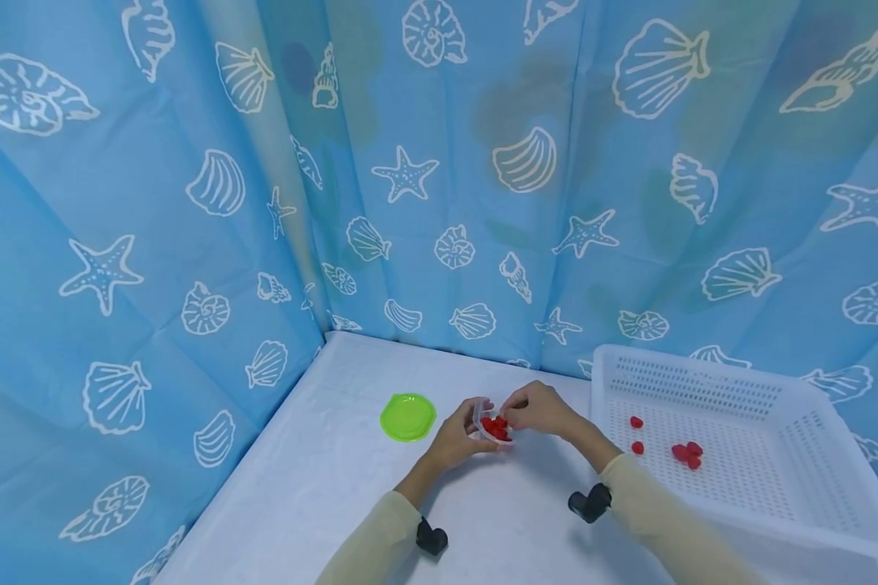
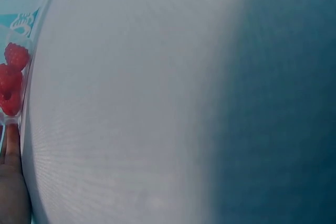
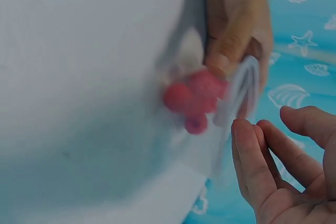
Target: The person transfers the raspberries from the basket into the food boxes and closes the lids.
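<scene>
In the head view, the left hand (image 1: 450, 439) holds the small clear container (image 1: 477, 415) above or on the white table (image 1: 322, 487); I cannot tell which. Red raspberries (image 1: 495, 427) lie inside it, and the right hand (image 1: 543, 409) is at its mouth. To the left is the green lid (image 1: 407, 417), lying apart from the hands. To the right, the white basket (image 1: 746, 443) has five more raspberries: two lie single and three are close together. The step seems to be handling the berries at the container, so it is good to keep the mouth turned up, in order that none rolls out.

In the left wrist view, the berries show through the clear wall at the edge, with a finger under the container. This support is useful, I think; the grip should be firm but not squeeze the thin wall.

In the right wrist view, the left thumb presses near the rim. The right hand has its thumb well apart from the loosely bent fingers, and nothing is seen between them. Its fingertips are near the container's edge; whether they touch, I cannot tell. Soft berries probably want a light pinch, one by one.
</scene>
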`<state>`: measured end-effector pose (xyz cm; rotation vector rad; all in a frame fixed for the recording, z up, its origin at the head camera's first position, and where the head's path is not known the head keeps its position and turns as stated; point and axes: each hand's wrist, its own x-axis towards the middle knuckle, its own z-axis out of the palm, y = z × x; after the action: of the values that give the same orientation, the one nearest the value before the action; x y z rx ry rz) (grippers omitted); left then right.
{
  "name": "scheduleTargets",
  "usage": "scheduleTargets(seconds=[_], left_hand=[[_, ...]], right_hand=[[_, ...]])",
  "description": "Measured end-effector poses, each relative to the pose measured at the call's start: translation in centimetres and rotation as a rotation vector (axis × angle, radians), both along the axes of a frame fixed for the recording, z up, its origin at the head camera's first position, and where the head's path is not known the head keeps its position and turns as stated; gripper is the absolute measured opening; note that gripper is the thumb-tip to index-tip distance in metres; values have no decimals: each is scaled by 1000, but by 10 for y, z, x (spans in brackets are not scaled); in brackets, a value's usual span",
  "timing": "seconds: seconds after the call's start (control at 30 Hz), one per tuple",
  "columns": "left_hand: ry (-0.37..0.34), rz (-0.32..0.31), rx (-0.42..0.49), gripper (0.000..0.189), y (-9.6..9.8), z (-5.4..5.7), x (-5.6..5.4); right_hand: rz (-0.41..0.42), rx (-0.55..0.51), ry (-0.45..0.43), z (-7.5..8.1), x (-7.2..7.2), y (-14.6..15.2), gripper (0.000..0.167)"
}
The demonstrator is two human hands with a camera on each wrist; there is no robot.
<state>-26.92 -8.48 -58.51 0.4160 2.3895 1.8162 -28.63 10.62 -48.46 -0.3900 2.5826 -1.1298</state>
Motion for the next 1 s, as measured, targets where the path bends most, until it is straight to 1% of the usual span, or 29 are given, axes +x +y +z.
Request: scheduleTargets(seconds=[0.17, 0.3, 0.47, 0.6, 0.7, 0.83, 0.93, 1.0], left_hand=[[-14, 33, -28, 87, -1, -2, 0], [-19, 48, -47, 86, -2, -6, -2], [-7, 40, -41, 85, -4, -6, -2], [-3, 45, -44, 82, -6, -4, -1], [-4, 50, -50, 82, -8, -3, -1], [-3, 50, -44, 81, -9, -3, -2], [-6, 51, -37, 81, -10, -4, -2], [-7, 48, -36, 81, -10, -5, -2]], right_hand=[[-9, -34, 3, 19, -1, 16, 20], [7, -48, 22, 34, -8, 39, 25], [-19, -8, 73, 48, -19, 77, 35], [-62, 28, 82, 54, -25, 109, 40], [-91, 68, 96, 55, -28, 133, 43], [-108, 176, 158, 47, -33, 161, 37], [-94, 272, 195, 40, -34, 179, 29], [-76, 326, 184, 34, -34, 190, 27]])
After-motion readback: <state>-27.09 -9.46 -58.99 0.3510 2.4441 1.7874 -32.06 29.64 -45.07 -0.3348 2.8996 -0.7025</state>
